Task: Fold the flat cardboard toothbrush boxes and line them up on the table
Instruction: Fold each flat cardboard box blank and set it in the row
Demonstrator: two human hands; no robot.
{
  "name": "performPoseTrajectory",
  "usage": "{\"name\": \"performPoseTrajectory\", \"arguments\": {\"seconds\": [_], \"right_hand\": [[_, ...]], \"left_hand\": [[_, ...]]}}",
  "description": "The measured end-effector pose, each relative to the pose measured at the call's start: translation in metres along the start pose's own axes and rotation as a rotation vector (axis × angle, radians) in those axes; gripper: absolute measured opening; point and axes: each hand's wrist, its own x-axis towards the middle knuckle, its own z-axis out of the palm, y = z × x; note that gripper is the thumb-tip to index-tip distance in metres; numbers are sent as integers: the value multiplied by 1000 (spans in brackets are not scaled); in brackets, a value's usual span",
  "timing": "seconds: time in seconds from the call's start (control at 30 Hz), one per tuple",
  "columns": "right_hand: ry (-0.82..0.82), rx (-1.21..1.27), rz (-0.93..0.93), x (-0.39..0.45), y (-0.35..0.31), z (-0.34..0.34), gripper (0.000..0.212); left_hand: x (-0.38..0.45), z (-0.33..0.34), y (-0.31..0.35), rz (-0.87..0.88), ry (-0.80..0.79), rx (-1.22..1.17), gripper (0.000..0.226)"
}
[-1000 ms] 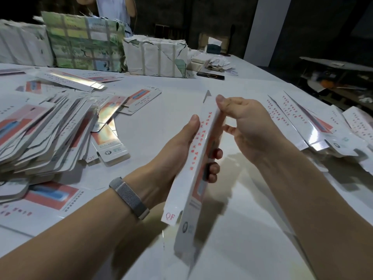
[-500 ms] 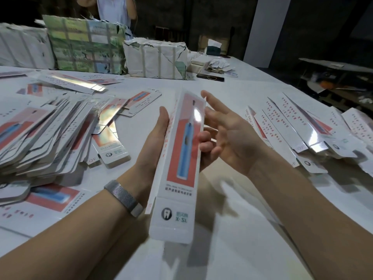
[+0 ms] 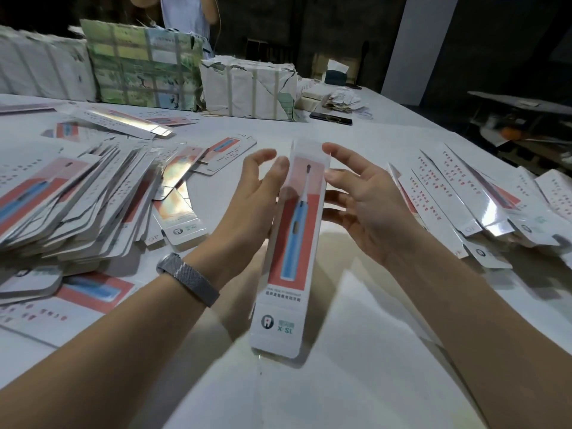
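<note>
- Toothbrush box (image 3: 291, 243): a long, narrow carton held above the white table (image 3: 356, 351), printed face up, showing a blue toothbrush on a red panel; its lower end, marked "X-SL", points toward the camera.
- Left hand (image 3: 244, 209): placed along the box's left edge; the thumb lies against the upper left side of the box and the fingers are loosely spread, only slightly bent. Whether the hidden fingers support the box from below cannot be told.
- Wristband (image 3: 188, 278): a grey mesh band on the left wrist.
- Right hand (image 3: 368, 205): beside the box's right edge, fingers extended and spread wide; the fingertips (image 3: 329, 174) meet the edge of the box without curling round it.
- Flat boxes (image 3: 68, 205): a large fanned pile of unfolded cartons to the left on the table, some with the red panel up.
- Folded boxes (image 3: 458, 193): a row lying side by side to the right, red lettering visible on their white sides.
- Wrapped bundles (image 3: 247, 86): paper-wrapped, strapped packages at the far side of the table.
- Person (image 3: 182, 13): standing behind the bundles, only the torso in view.
</note>
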Motion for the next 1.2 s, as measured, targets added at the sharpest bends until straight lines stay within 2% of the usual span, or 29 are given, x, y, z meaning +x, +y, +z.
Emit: {"name": "performPoseTrajectory", "arguments": {"seconds": [0.13, 0.37, 0.5, 0.73, 0.9, 1.07, 1.2], "right_hand": [[-8, -38, -33, -2, 1, 0, 33], [31, -14, -63, 1, 5, 3, 17], [24, -60, -84, 0, 7, 2, 17], [-1, -112, -158, -4, 4, 6, 26], [-38, -113, -130, -4, 4, 4, 26], [-12, -11, -185, -2, 4, 1, 20], [-14, 70, -186, 0, 5, -4, 31]], "left_hand": [[-2, 2, 0, 148, -29, 87, 29], [-8, 8, 4, 109, -3, -36, 20], [-12, 14, 2, 108, 10, -47, 16], [-14, 15, 2, 222, 61, 85, 17], [-15, 14, 2, 192, 36, 64, 16], [-17, 17, 4, 126, -23, 1, 17], [-18, 17, 4, 59, -61, -23, 27]]}}
